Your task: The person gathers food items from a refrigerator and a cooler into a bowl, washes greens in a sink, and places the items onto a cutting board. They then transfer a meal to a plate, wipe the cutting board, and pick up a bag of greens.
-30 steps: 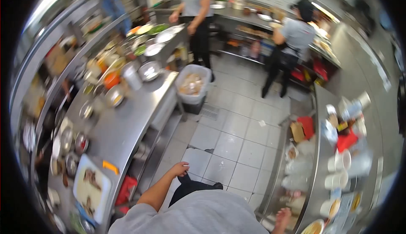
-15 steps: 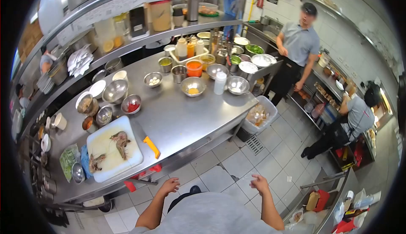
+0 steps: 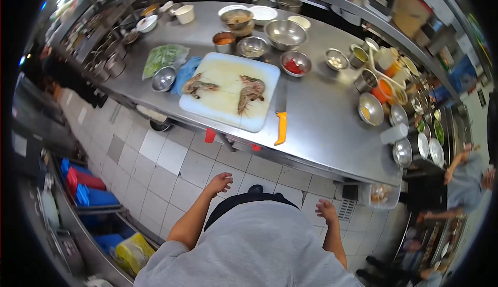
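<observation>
Left hand: the left hand (image 3: 220, 183) hangs over the tiled floor (image 3: 171, 157), well apart from the cutting board; fingers loosely spread, holding nothing.
Right hand: the right hand (image 3: 327, 210) is also over the floor, below the steel counter's front edge and farther from the cutting board than the left; fingers loosely curled, empty.
Landmark: a white cutting board (image 3: 223, 103) lies on the steel counter (image 3: 321, 126), close to its front edge.
Prawns: two whole prawns lie on the board, the left prawn (image 3: 198, 86) near its left edge and the right prawn (image 3: 250, 91) near its centre, apart from each other.
Knife: a knife with an orange handle (image 3: 281, 128) lies just right of the board, its blade alongside the board's right edge and its handle toward the counter front.
Blue cloth: a blue cloth (image 3: 184, 74) touches the board's left edge.
Small steel bowl: a small steel bowl (image 3: 163, 78) sits just left of the cloth.
Greens: a bag of greens (image 3: 163, 57) lies left of and behind the board.
Red bowl: a bowl with red contents (image 3: 294, 64) stands just behind the board's right corner.
Large bowl: a large empty steel bowl (image 3: 285, 34) stands farther behind the board.
Co-worker: another person (image 3: 464, 180) in a grey shirt stands far right of the board, past the counter's end.
</observation>
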{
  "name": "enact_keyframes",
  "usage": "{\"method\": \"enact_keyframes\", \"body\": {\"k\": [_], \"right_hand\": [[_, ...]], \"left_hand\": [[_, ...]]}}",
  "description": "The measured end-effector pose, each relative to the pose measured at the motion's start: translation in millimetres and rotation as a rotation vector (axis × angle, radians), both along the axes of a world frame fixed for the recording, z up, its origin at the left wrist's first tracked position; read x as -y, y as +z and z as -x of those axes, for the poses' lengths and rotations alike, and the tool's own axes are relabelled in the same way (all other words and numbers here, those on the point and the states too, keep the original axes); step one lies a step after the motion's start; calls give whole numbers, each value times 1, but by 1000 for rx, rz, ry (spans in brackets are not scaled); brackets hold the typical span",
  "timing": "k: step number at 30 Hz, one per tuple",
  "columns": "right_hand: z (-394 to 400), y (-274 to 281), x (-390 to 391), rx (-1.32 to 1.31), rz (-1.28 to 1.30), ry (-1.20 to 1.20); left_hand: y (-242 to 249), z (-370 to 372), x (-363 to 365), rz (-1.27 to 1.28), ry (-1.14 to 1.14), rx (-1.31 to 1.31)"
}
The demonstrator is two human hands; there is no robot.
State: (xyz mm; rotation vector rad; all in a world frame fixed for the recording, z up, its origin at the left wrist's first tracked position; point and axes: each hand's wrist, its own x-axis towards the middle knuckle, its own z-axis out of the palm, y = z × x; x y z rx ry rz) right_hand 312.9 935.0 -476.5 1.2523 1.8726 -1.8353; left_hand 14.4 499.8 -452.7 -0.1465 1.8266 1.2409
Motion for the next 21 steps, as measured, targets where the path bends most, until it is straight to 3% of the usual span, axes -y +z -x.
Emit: {"method": "enact_keyframes", "body": {"k": [6,10,16,21], "right_hand": [[-40,-38,-40,228,202,-45],[-29,-29,-63,314,150,27],[1,-14,-77,301,35,81],[39,11,-55,211,124,50]], "left_hand": [[27,-22,21,24,217,-10],[55,8,16,22,339,-102],[105,80,16,-189,584,-315],[141,179,30,-286,716,-564]]}}
